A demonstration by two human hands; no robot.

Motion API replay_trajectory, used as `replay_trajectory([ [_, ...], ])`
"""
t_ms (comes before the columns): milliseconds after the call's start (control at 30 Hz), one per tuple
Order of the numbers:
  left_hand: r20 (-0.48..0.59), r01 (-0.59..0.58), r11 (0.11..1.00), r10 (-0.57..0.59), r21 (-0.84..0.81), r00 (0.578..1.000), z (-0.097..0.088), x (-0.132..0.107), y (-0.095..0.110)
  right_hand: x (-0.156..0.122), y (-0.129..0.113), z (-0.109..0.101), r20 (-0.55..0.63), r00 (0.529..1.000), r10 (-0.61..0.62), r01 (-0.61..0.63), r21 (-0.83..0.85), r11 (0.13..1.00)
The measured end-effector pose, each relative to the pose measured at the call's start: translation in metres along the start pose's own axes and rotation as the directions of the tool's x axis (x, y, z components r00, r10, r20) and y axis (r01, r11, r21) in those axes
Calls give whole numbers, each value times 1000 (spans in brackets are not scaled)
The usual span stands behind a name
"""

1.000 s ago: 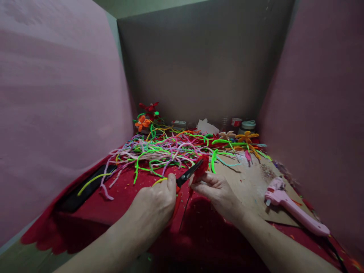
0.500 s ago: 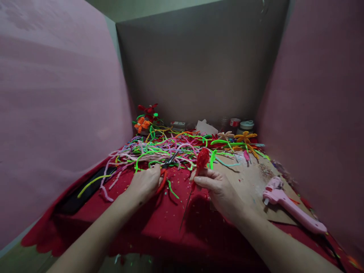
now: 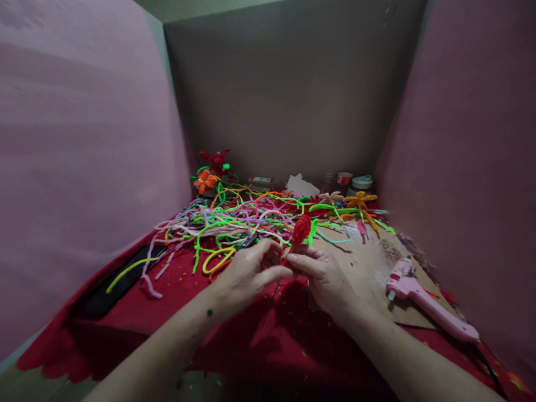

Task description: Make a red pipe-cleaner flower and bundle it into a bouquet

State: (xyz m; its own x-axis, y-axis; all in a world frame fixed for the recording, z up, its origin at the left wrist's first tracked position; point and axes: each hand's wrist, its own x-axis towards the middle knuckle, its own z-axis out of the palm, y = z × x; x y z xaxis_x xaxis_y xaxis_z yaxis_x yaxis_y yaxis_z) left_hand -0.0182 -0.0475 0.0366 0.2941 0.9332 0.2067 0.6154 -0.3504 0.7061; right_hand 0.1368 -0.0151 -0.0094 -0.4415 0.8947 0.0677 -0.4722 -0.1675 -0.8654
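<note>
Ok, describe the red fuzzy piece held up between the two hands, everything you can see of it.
The red fuzzy piece is a small, bushy bud of what looks like wound chenille stem, bright red, blurred in detail. It stands upright, tilted slightly right, raised above the red cloth in front of the tangle of coloured stems. The right hand pinches its lower end between thumb and fingers; the left hand reaches that same spot, but whether it grips cannot be told.

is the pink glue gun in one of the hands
No, the pink glue gun lies on the cardboard sheet, apart from the left hand and the right hand.
</note>
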Motion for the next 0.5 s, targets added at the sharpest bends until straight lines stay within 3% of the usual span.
replay_trajectory([
  [33, 5, 24, 998, -24, -57, 1000, 7, 0, 4, 1, 1, -1, -12, 1000, -9, 9, 2, 1000],
  [100, -124, 58, 996, -67, -75, 990, 19, 1, 5, 2, 2, -2, -52, 997, -48, 46, -25, 999],
  [233, -245, -7, 987, 47, 158, 968, 31, 6, -4, 5, 2, -4, -137, 980, -141, 130, -88, 988],
  [300, -230, -59, 938, 145, 342, 962, 34, 9, -6, 6, 2, -5, -162, 975, -152, 141, -74, 987],
  [400, -168, -67, 822, 195, 565, 966, 38, 14, -6, 9, 2, -7, -221, 961, -168, 152, -88, 985],
  [500, -100, -98, 779, 202, 620, 974, 38, 22, -5, 12, 1, -9, -262, 944, -201, 176, -114, 978],
])
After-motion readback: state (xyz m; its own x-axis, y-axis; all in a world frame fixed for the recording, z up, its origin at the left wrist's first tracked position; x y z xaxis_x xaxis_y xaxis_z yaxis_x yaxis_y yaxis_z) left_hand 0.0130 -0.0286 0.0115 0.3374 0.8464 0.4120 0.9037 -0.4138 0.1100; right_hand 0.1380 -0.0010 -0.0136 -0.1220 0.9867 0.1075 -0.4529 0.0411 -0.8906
